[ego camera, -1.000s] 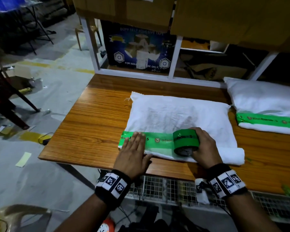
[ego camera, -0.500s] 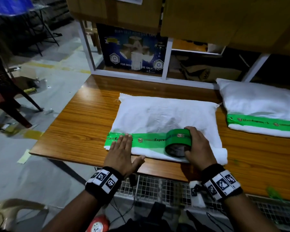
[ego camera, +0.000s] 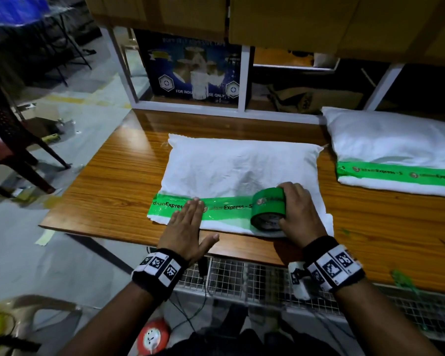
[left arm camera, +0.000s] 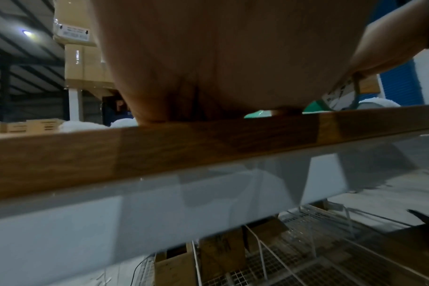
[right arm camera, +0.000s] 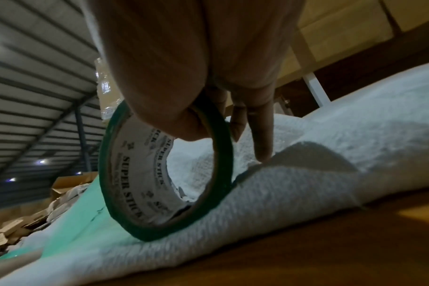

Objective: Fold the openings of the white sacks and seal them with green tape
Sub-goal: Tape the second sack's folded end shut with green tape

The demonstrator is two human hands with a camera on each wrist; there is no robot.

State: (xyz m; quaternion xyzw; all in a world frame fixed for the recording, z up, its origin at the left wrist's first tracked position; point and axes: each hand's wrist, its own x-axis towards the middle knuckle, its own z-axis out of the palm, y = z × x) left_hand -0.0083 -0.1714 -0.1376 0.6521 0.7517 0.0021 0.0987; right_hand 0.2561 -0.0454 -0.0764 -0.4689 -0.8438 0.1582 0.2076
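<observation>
A white sack (ego camera: 239,170) lies on the wooden table (ego camera: 108,201), its folded near edge partly covered by a strip of green tape (ego camera: 226,209). My left hand (ego camera: 185,222) lies flat, fingers straight, pressing the strip's left part. My right hand (ego camera: 297,209) grips the green tape roll (ego camera: 267,209), which stands on the fold; the thumb hooks through the roll's core (right arm camera: 145,174). The strip runs from the sack's left end to the roll. The fold to the right of the roll is bare white cloth (right arm camera: 282,185).
A second white sack (ego camera: 396,147) with a green tape band (ego camera: 396,173) lies at the table's right. White shelf frames hold a blue carton (ego camera: 193,68) behind. A wire basket (ego camera: 242,281) hangs under the table's near edge. Dark chairs (ego camera: 8,140) stand at left.
My right hand has rolled the tape roll rightward along the fold, lengthening the green strip. My left hand has followed rightward along the strip, staying flat on it.
</observation>
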